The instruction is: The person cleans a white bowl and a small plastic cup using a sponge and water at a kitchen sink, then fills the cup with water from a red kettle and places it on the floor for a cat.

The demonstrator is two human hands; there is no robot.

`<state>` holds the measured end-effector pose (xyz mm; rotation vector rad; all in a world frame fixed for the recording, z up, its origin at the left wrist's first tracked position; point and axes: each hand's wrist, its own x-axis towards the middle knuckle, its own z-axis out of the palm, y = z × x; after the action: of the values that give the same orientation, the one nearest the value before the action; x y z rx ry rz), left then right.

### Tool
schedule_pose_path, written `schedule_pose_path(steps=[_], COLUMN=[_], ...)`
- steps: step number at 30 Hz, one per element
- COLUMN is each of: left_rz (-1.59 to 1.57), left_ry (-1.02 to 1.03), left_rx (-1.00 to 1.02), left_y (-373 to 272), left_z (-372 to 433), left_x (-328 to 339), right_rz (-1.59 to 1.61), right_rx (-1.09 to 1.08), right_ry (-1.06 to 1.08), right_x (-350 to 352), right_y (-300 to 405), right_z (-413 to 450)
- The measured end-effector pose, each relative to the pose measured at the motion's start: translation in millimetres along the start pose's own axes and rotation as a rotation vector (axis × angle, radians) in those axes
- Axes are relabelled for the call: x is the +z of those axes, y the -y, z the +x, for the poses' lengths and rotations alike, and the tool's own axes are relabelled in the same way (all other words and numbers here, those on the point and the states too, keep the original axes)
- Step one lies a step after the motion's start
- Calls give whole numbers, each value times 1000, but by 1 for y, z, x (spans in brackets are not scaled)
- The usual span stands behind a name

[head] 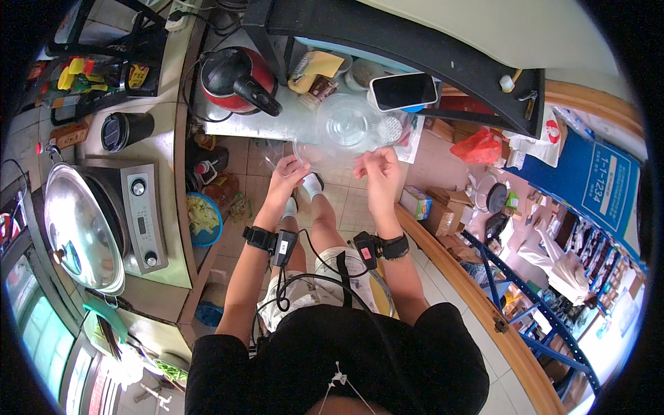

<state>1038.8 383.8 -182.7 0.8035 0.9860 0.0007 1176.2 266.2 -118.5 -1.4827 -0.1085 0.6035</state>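
Before me, a clear plastic lid or shallow container (317, 155) is up in front of the shelf edge, its outline faint against the floor. My left hand (287, 176) pinches its left rim between thumb and fingers. At the right side, my right hand (379, 174) has its fingers curled close to the clear plastic; whether they grip it is hard to see. Just beyond stands clear round plastic tableware (348, 122), apparently stacked, on a metal-topped surface (259, 127). A smartphone (404, 92) with a dark screen rests behind my right hand, above the tableware.
A red and black electric kettle (239, 80) stands at the left of the surface. Farther left are a cooktop (145, 218), a lidded pan (83, 228) and a black cup (127, 130). A blue basin (205, 220) holds chopped vegetables. Another person (563, 264) is beyond the wooden door frame (477, 311).
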Motion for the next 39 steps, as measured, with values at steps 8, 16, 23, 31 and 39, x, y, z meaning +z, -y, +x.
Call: schedule_pose_path(steps=[8,16,23,31,39], left_rz=[-213,-160,-171,-213,-203], left_ry=[70,25,22,35,49], left_rx=[48,42,73,66,66], left_y=[25,35,25,34,29], left_z=[-10,-22,-17,-18,-21], left_x=[-24,-60,-59,-63,-59], right_rz=[-109,-357,-765,-832,-598], right_rx=[299,285,223,229,188], right_ry=[226,-51,-327,-529,-581], right_x=[24,8,-30,9,-16], right_y=[-28,-86,-182,-146,-202], right_z=[-17,18,84,79,88])
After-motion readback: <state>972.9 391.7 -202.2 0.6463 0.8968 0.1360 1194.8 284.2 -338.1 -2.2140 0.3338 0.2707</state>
